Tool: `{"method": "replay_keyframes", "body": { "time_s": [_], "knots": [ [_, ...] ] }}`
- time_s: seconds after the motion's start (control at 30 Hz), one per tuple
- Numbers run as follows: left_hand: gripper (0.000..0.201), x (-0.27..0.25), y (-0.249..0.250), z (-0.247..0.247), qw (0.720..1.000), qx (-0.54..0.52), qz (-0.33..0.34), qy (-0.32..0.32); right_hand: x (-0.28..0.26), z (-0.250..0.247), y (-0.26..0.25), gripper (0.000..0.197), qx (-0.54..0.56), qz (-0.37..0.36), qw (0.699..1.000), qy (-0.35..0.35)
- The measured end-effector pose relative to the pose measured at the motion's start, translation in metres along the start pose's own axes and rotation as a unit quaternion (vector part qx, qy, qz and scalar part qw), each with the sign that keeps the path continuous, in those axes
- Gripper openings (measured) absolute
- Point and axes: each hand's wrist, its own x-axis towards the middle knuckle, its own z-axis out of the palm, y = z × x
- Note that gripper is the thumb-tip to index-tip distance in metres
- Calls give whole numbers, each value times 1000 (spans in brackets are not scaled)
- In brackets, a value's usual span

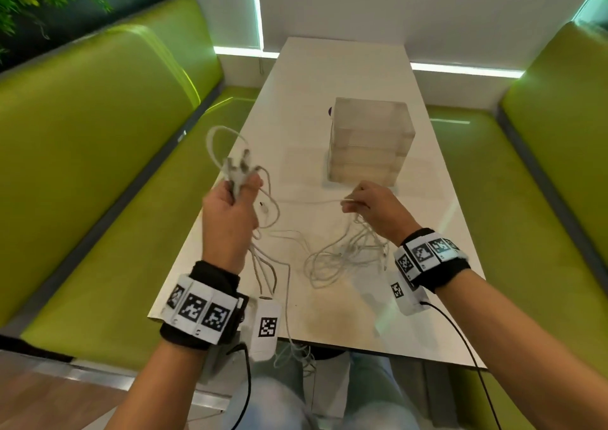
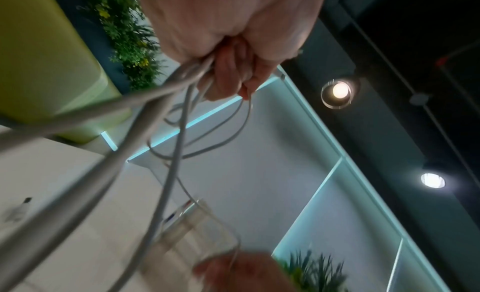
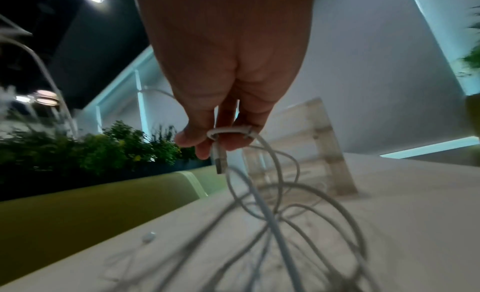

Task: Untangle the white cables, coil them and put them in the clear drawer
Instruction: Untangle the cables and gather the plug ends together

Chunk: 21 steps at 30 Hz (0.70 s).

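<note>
My left hand (image 1: 230, 206) (image 2: 231, 74) is raised above the table's left edge and grips a bunch of white cables (image 1: 230, 163) (image 2: 182, 115); loops and plug ends stick up out of the fist, and strands hang down from it. My right hand (image 1: 371, 206) (image 3: 221, 136) pinches one white cable just behind its USB plug (image 3: 219, 161). A thin strand runs taut between my hands. Under the right hand a tangle of white cables (image 1: 345, 258) (image 3: 285, 224) lies on the white table (image 1: 312, 107). The clear drawer unit (image 1: 368, 140) (image 3: 311, 148) stands just beyond my right hand, its drawers closed.
Green benches (image 1: 82, 150) (image 1: 559, 166) flank the narrow table. One cable hangs over the near table edge (image 1: 296, 344) toward my lap. A loose white plug (image 3: 149, 236) lies on the table near its left edge. Plants stand behind the left bench.
</note>
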Motion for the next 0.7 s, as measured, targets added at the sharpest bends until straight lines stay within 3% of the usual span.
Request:
{"method": "replay_keyframes", "body": {
  "time_s": [0.13, 0.23, 0.4, 0.5, 0.6, 0.7],
  "knots": [
    [22, -12, -24, 32, 992, 92, -42, -72, -3, 1, -34, 25, -30, -85, 996, 11],
    [30, -18, -31, 44, 986, 106, -55, -118, -5, 1, -51, 17, -62, -134, 989, 17],
    [24, -23, -29, 47, 983, 57, -82, -153, -5, -3, -62, 17, -105, -115, 987, 25],
    [14, -20, -29, 43, 987, 81, -54, -128, -6, 0, -62, 14, -67, -143, 987, 31],
    [11, -12, -29, 30, 993, 77, -48, -71, -4, 4, -45, 29, -55, -128, 990, 25],
    [18, 0, -23, 10, 996, 64, -54, -14, -9, 6, -19, 18, -13, -96, 994, 42]
  ]
}}
